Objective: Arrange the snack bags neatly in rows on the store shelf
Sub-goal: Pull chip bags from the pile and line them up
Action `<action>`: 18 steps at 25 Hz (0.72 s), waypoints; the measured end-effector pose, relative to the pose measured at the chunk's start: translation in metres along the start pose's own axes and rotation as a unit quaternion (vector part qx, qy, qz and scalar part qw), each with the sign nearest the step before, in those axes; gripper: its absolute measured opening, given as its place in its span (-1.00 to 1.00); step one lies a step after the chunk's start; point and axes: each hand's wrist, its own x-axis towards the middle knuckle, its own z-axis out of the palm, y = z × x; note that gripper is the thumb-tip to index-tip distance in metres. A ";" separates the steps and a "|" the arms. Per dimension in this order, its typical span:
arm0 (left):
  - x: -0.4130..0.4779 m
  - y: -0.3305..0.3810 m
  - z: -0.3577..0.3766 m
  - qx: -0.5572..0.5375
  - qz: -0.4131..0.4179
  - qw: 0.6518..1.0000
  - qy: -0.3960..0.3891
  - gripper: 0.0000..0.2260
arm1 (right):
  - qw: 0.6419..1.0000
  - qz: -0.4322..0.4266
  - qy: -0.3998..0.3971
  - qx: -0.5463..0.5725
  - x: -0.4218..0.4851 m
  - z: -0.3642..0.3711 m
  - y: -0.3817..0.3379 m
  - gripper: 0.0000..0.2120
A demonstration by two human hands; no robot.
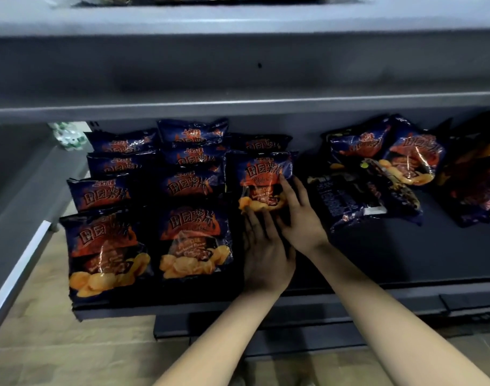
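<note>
Dark blue and orange chip bags lie on the grey store shelf (377, 254). At the left two overlapping rows of bags (188, 188) run front to back, with a front bag (107, 252) near the shelf edge. A third row holds a bag (262, 174) under both my hands. My left hand (266, 254) grips its lower edge and my right hand (299, 215) lies on its right side, fingers spread. A loose heap of bags (377, 174) lies unsorted at the right, one face down.
An upper shelf board (238, 104) overhangs the bags closely. A white and green package (68, 135) sits at the back left. The shelf's left edge ends by a tiled floor (43, 344). Bare shelf surface lies in front of the heap.
</note>
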 end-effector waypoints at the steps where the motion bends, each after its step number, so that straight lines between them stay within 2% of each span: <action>1: -0.001 0.000 -0.002 -0.008 -0.001 1.000 -0.004 -0.32 | 1.000 0.002 0.008 0.009 0.000 0.000 0.000 -0.24; 6: -0.001 -0.005 -0.001 -0.013 0.057 0.998 0.034 -0.35 | 0.993 -0.046 0.106 -0.002 -0.005 0.004 -0.004 -0.33; 9: -0.005 -0.006 0.002 0.002 0.102 0.995 0.013 -0.34 | 0.988 -0.042 0.148 -0.007 -0.008 0.006 -0.001 -0.42; 14: -0.006 -0.012 0.003 0.004 0.110 0.994 0.018 -0.31 | 0.981 -0.061 0.183 -0.008 -0.013 0.008 -0.004 -0.47; 18: -0.002 -0.005 0.005 -0.004 0.116 0.993 0.033 -0.36 | 0.969 -0.113 0.218 0.023 -0.030 -0.013 -0.015 -0.52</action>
